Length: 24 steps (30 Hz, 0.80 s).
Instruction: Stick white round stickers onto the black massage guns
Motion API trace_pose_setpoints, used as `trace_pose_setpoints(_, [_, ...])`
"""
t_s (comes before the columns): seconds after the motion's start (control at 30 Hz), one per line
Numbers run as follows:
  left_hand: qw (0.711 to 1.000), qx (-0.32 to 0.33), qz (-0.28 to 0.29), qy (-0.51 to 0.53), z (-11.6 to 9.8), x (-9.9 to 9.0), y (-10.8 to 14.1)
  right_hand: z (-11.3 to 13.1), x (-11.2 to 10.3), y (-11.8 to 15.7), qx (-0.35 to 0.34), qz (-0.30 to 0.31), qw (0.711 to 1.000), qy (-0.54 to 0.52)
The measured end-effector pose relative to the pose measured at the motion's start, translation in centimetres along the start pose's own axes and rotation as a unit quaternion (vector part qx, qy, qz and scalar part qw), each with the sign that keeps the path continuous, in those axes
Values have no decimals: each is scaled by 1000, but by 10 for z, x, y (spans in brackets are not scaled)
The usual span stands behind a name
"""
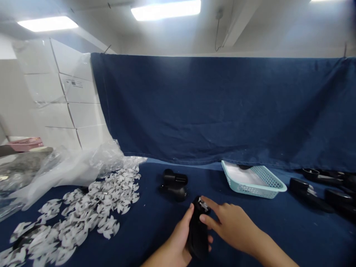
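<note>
Seemingly for steadiness, we are wrapping our left hand (180,233) around the black device (197,239), lower centre, while our right hand (234,225), thumb and forefinger parted, is touching its silvery-fitted end.

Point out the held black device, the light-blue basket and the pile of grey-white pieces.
Held black device (198,234): head view, middle of its dark body.
Light-blue basket (251,190): head view, its near wall.
Pile of grey-white pieces (94,207): head view, around its middle.
</note>
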<state>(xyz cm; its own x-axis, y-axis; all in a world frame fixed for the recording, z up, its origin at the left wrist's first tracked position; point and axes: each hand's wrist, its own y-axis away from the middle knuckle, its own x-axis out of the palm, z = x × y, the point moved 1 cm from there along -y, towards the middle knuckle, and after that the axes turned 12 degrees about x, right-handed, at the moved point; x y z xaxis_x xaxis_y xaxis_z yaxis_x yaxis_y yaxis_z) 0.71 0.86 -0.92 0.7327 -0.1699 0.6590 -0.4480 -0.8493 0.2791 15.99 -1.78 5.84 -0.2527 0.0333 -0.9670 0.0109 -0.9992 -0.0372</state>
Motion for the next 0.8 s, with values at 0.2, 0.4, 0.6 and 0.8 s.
trace_pose_setpoints(0.2, [1000,-2,10,13,1,-2,-1,-1,-8,0,10,4,1000,-10])
trace_pose_setpoints(0.4, [1000,0,9,15,2,-3,-1,5,-13,8,-1,29,999,-43])
trace_pose_setpoints(0.6, [1000,-9,10,3,4,-3,-2,9,-8,8,23,49,997,-47])
trace_pose_setpoints(0.8, [999,-33,20,-2,3,-2,-2,-2,4,-1,38,36,996,-70])
